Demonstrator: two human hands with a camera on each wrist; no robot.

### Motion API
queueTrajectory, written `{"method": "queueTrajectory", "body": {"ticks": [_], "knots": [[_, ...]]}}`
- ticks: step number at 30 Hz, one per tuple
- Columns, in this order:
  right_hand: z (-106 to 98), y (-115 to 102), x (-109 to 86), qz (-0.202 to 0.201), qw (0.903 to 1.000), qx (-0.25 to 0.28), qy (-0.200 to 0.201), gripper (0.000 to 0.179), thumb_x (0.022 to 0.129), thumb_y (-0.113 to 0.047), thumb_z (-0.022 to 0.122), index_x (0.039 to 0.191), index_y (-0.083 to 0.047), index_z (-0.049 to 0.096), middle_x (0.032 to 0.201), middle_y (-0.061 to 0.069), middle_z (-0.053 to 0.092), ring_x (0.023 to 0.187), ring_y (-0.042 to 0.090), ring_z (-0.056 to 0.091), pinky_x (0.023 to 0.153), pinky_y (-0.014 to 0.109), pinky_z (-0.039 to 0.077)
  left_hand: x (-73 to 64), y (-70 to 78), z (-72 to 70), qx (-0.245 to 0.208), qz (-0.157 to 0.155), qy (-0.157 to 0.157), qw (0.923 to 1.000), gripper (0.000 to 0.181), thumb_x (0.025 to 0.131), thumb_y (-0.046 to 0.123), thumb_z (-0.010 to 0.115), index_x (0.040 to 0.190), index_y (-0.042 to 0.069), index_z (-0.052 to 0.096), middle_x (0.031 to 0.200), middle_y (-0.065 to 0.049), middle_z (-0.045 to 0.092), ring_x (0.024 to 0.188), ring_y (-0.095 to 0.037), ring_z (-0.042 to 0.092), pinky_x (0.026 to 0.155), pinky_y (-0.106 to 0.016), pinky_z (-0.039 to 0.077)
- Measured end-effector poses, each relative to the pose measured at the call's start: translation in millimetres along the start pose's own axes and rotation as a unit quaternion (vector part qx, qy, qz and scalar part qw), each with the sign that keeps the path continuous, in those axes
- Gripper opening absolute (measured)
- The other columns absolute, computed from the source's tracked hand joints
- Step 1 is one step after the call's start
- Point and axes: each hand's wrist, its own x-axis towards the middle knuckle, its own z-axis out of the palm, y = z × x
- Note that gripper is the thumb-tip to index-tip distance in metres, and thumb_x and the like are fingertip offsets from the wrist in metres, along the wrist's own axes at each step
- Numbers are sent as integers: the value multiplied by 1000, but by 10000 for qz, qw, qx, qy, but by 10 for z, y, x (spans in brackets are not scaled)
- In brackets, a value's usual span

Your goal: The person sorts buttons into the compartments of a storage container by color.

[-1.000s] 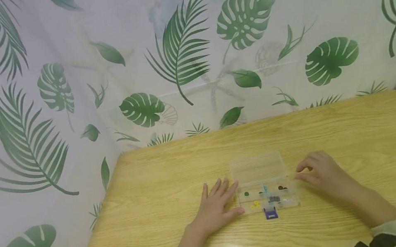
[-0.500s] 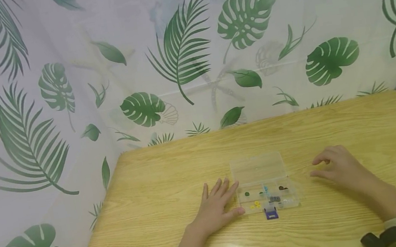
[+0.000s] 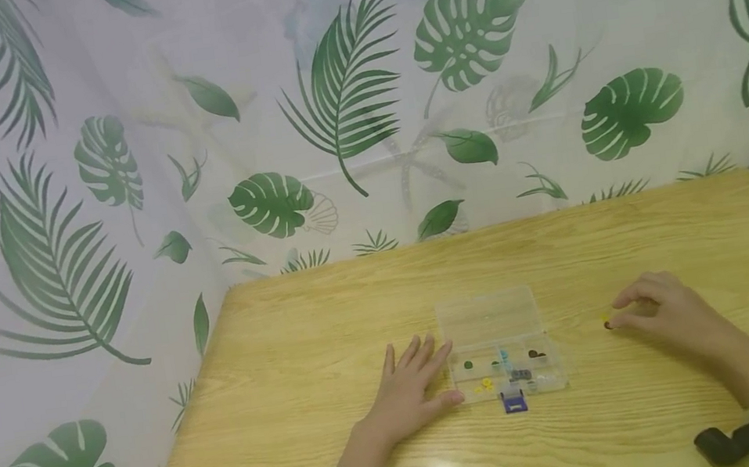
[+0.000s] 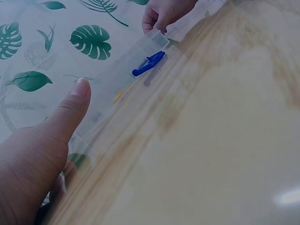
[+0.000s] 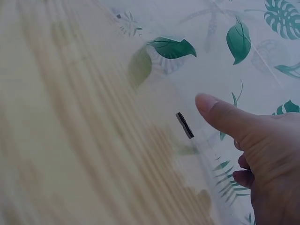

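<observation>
My left hand (image 3: 403,395) lies with fingers spread on the table at the left side of a clear compartment box (image 3: 479,397). Its thumb tip is at the box's front left corner. The box's clear lid (image 3: 488,317) is folded back. Small green (image 3: 468,365), yellow (image 3: 486,384), light blue, dark red and grey pieces sit in the compartments. My right hand (image 3: 677,316) is right of the box, thumb and index finger bent toward each other. Just beyond their tips is a small dark red and yellow piece (image 3: 607,324); in the right wrist view a dark flat piece (image 5: 185,125) appears apart from the thumb.
A blue clasp (image 3: 514,402) sticks out from the box's front. The wood-grain table (image 3: 316,328) meets a leaf-patterned cloth (image 3: 371,210) at the back and left. Glare marks the table near its front.
My right hand has moved right, away from the box. The small dark red and yellow piece now shows by its fingertips. My left hand stays in place.
</observation>
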Motion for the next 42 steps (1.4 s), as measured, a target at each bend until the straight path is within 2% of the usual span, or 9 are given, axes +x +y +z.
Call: {"method": "queueTrajectory", "body": {"ticks": [3,8,11,15,20,28,35,38,42], "knots": [[-13,35,-11,172,9995,120,-221,23,83,-31,74,94,-11,68,100,8,59,94,24,48,70,34,45,5,4,-7,15,9,3,10000,71,92,63,35,152,28,19,156,-9,20,145,-30,13,112,-63,-2],[3,85,-14,-135,9997,126,-168,15,80,-24,77,90,-15,69,94,2,60,89,2,44,66,23,48,12,5,-19,42,-59,-21,10000,70,93,61,39,152,30,19,156,-8,21,145,-29,13,112,-62,-2],[12,104,-14,-227,9995,128,-193,12,81,-22,76,88,-16,69,92,0,59,85,-4,42,65,21,46,14,4,-26,48,-88,-48,9999,70,93,61,39,152,31,18,156,-8,21,145,-29,12,112,-62,-2],[33,121,-14,-275,9993,120,-214,8,82,-20,75,87,-18,69,90,-1,57,79,0,42,61,22,41,15,-3,-26,73,-60,-17,10000,70,93,61,38,152,30,19,156,-8,22,145,-30,13,112,-63,-1],[59,150,-13,-556,9984,95,-95,8,82,-13,74,84,-18,69,85,-4,56,72,2,40,57,23,38,17,1,-25,88,-51,-3,9999,70,92,62,37,152,30,19,156,-8,22,145,-30,13,112,-63,-1],[76,167,-19,-702,9975,-38,-8,10,82,-12,74,83,-20,68,84,-8,57,74,-1,41,58,22,40,-12,36,-65,-102,-60,-66,9999,72,91,66,33,152,29,18,157,-9,21,145,-30,12,112,-63,-2],[83,153,-18,-923,9957,-64,52,10,82,-11,73,84,-19,67,81,-12,56,72,-1,40,58,22,38,-9,32,-57,-33,-43,-49,10000,73,91,66,32,152,29,18,156,-9,21,145,-30,13,112,-63,-1],[91,145,-13,-1073,9942,3,84,11,81,-8,73,84,-17,67,80,-11,56,71,-1,41,57,21,38,-8,31,-57,-38,-34,-55,10000,72,91,65,33,152,29,18,157,-9,21,145,-30,13,112,-63,-1],[87,140,-2,-1043,9944,139,27,9,82,-8,72,85,-14,68,83,-7,57,72,-2,43,57,21,40,-9,30,-57,-50,-40,-71,10000,71,92,63,36,152,29,17,157,-9,20,145,-30,13,112,-63,-1]]}}
